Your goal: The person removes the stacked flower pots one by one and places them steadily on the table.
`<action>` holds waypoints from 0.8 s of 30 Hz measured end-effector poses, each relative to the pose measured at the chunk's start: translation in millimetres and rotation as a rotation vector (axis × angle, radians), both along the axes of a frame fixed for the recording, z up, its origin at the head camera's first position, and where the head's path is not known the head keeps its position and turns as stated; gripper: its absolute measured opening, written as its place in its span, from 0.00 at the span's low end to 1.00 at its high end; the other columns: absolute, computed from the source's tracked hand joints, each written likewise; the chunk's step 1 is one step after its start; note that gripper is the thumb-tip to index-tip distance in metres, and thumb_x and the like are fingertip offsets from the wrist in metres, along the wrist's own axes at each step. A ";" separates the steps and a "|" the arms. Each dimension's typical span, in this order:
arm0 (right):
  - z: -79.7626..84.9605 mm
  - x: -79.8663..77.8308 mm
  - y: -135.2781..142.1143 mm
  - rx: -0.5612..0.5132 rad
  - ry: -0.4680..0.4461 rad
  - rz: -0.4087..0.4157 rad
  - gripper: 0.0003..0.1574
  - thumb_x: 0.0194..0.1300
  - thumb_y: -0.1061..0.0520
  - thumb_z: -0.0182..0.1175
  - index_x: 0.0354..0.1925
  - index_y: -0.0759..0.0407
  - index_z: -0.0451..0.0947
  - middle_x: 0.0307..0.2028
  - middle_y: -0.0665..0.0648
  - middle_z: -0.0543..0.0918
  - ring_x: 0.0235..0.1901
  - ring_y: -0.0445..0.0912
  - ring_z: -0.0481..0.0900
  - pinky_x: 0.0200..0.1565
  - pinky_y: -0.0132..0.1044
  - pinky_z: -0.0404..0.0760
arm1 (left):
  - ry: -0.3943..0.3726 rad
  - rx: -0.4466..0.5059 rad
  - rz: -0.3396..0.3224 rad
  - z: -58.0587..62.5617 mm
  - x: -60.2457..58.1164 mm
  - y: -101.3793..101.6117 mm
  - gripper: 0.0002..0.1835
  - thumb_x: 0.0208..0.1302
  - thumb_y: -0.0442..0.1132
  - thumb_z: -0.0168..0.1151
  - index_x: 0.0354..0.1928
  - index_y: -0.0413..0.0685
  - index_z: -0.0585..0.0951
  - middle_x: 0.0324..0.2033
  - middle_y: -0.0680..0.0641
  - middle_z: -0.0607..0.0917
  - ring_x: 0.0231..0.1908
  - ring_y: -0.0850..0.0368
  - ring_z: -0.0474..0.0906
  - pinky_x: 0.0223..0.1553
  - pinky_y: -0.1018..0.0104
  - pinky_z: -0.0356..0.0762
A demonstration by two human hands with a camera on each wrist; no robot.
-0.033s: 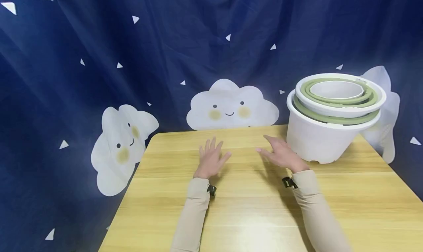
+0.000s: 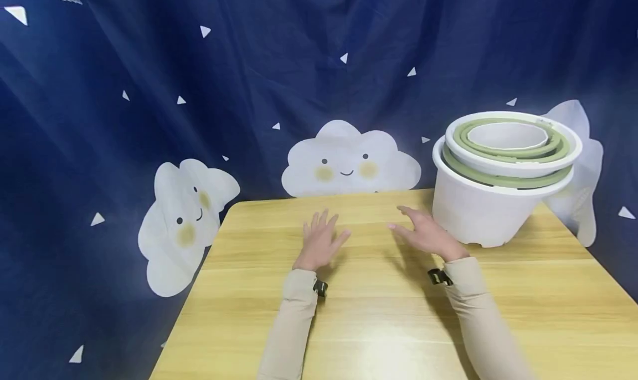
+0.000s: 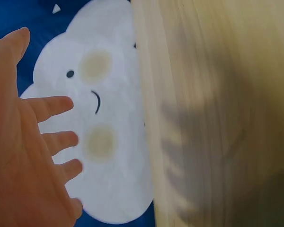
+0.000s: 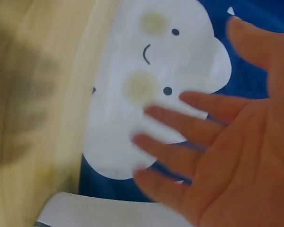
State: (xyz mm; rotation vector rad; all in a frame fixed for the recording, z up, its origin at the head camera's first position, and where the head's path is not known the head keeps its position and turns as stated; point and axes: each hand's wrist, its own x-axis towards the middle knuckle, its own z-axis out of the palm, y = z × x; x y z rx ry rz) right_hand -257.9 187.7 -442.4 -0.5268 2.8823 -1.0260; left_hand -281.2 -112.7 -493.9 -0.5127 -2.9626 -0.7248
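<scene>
My left hand (image 2: 319,246) is held above the wooden table (image 2: 359,297), palm down, fingers straight and spread, with nothing in it. Its shadow falls on the tabletop beside it. My right hand (image 2: 430,236) hovers to the right, thumb apart from the fingers, also holding nothing. Closest to that hand is a large white tub (image 2: 478,214). Nested in its top are a green-rimmed basin (image 2: 503,179), a white-rimmed basin (image 2: 513,168) and smaller green rings around a white inner base (image 2: 508,135). In the right wrist view, the white tub (image 4: 104,208) shows at the bottom edge.
A dark blue curtain (image 2: 279,64) with white triangles and smiling clouds (image 2: 349,158) hangs right behind the table's far edge. The tub stack occupies the table's back right. Both wrists wear a black strap (image 2: 320,287) over beige sleeves.
</scene>
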 end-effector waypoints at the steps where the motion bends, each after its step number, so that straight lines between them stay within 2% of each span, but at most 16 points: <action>1: -1.5 1.7 5.5 -0.042 -0.002 0.025 0.44 0.79 0.40 0.53 0.74 0.71 0.61 0.69 0.76 0.72 0.69 0.71 0.70 0.70 0.65 0.70 | -0.026 0.030 -0.012 -2.2 1.8 3.0 0.42 0.76 0.71 0.38 0.80 0.50 0.61 0.82 0.38 0.50 0.82 0.33 0.41 0.77 0.26 0.34; 4: -7.8 9.4 28.3 -0.121 -0.039 0.082 0.37 0.79 0.43 0.54 0.70 0.71 0.68 0.61 0.72 0.81 0.60 0.64 0.81 0.61 0.57 0.81 | -0.108 0.140 -0.058 -6.7 8.5 12.5 0.43 0.76 0.73 0.36 0.80 0.53 0.61 0.83 0.41 0.52 0.82 0.36 0.43 0.79 0.31 0.35; 7: -9.4 19.7 57.7 -0.110 -0.072 0.102 0.34 0.80 0.45 0.54 0.67 0.71 0.71 0.57 0.68 0.85 0.57 0.59 0.85 0.57 0.48 0.84 | -0.181 0.249 -0.099 -6.8 10.8 24.3 0.42 0.76 0.73 0.35 0.80 0.57 0.61 0.82 0.45 0.55 0.82 0.41 0.48 0.81 0.36 0.44; 11: 1.6 28.0 100.9 -0.062 -0.097 0.076 0.31 0.81 0.46 0.52 0.64 0.71 0.75 0.52 0.63 0.89 0.50 0.50 0.88 0.51 0.38 0.84 | -0.266 0.384 -0.122 3.4 7.1 45.2 0.40 0.76 0.73 0.36 0.79 0.59 0.62 0.80 0.50 0.61 0.80 0.47 0.56 0.79 0.41 0.56; 14: 11.6 31.0 135.7 -0.070 -0.133 0.055 0.30 0.82 0.48 0.50 0.62 0.75 0.74 0.47 0.63 0.90 0.43 0.39 0.87 0.46 0.34 0.84 | -0.309 0.464 -0.134 11.0 5.0 64.3 0.38 0.76 0.72 0.37 0.78 0.61 0.64 0.79 0.52 0.64 0.79 0.48 0.60 0.78 0.43 0.58; 17: 17.6 38.6 171.4 -0.067 -0.186 0.010 0.32 0.83 0.49 0.46 0.64 0.78 0.71 0.47 0.61 0.90 0.42 0.31 0.85 0.42 0.33 0.84 | -0.339 0.529 -0.144 16.9 4.2 85.2 0.36 0.77 0.71 0.37 0.77 0.64 0.65 0.78 0.53 0.67 0.78 0.49 0.62 0.78 0.44 0.60; 19: 17.4 45.2 193.7 -0.081 -0.206 -0.055 0.33 0.84 0.49 0.44 0.63 0.79 0.70 0.43 0.53 0.91 0.40 0.28 0.84 0.40 0.32 0.84 | -0.344 0.577 -0.154 19.1 2.9 100.3 0.35 0.78 0.70 0.37 0.77 0.63 0.66 0.76 0.52 0.69 0.76 0.50 0.65 0.76 0.46 0.63; 21: 15.0 51.6 212.2 -0.112 -0.181 -0.159 0.34 0.85 0.49 0.41 0.64 0.81 0.67 0.38 0.39 0.88 0.37 0.24 0.81 0.37 0.28 0.81 | -0.344 0.634 -0.165 22.0 1.4 116.5 0.33 0.79 0.67 0.38 0.76 0.60 0.67 0.75 0.51 0.71 0.75 0.50 0.67 0.76 0.49 0.65; 23: 10.8 54.4 223.9 -0.257 -0.128 -0.289 0.29 0.85 0.49 0.41 0.60 0.74 0.71 0.34 0.28 0.83 0.35 0.21 0.79 0.35 0.24 0.81 | -0.341 0.694 -0.170 26.2 0.1 133.6 0.32 0.81 0.64 0.39 0.75 0.57 0.68 0.74 0.49 0.72 0.74 0.51 0.68 0.75 0.52 0.66; 24: 8.1 54.5 227.4 -0.384 -0.102 -0.347 0.25 0.84 0.48 0.42 0.58 0.68 0.72 0.33 0.25 0.81 0.34 0.20 0.78 0.34 0.22 0.80 | -0.338 0.726 -0.170 29.0 -0.5 142.4 0.31 0.81 0.62 0.39 0.75 0.54 0.68 0.73 0.48 0.73 0.74 0.51 0.69 0.75 0.53 0.66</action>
